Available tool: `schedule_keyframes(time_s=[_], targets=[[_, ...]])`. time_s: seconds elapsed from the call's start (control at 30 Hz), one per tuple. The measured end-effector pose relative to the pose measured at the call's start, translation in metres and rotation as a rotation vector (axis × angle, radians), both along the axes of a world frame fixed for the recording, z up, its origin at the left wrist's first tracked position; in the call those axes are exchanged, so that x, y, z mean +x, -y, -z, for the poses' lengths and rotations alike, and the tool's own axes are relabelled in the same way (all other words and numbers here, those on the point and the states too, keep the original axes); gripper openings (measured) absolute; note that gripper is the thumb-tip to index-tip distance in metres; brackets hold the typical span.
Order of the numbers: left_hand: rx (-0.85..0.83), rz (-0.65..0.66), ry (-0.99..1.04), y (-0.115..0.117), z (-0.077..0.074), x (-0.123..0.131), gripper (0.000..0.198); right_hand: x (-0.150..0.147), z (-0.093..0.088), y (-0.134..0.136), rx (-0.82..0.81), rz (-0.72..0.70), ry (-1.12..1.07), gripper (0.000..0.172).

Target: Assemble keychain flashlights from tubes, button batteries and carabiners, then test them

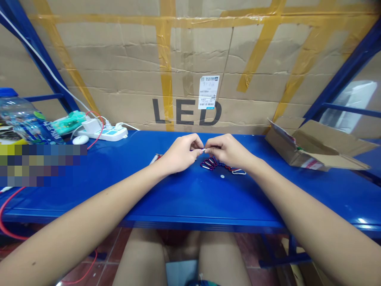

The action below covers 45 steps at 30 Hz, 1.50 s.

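Fingertips of both hands meet above the blue table, pinching a tiny whitish piece [204, 150] whose kind is too small to make out. My left hand [183, 153] closes on it from the left, thumb against forefinger. From the right, my right hand [228, 150] does the same. Several small carabiners [209, 163], purple, red and dark, lie in a row below and partly behind my right hand. At the row's right end is a silver carabiner [239, 172]. A red and silvery thing [154, 159] is half hidden behind my left wrist.
A small pale disc [222, 176] lies on the blue table [190, 202]. An open cardboard box [309, 147] stands on the right. On the left are a power strip [111, 133] with cables and a water bottle [28, 119]. A large LED carton [133, 71] backs the table.
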<state>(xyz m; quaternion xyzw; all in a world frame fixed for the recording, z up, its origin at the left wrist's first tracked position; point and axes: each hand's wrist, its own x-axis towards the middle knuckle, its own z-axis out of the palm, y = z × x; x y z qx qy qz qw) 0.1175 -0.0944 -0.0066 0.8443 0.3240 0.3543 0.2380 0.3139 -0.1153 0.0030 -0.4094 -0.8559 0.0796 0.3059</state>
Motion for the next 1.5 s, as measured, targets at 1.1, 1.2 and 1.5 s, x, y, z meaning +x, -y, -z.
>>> schedule_keyframes(time_s=[1.1,1.2,1.5], targets=[[0.245,-0.064,-0.277,0.010,-0.003,0.001,0.028,-0.001,0.003,0.001,0.157,-0.024,0.090,0.024],[0.307,-0.075,-0.311,0.010,-0.001,0.001,0.028,-0.003,0.003,0.002,0.146,-0.011,0.088,0.023],[0.315,-0.133,-0.311,0.002,-0.003,0.000,0.025,-0.005,-0.003,0.002,0.057,0.102,0.002,0.016]])
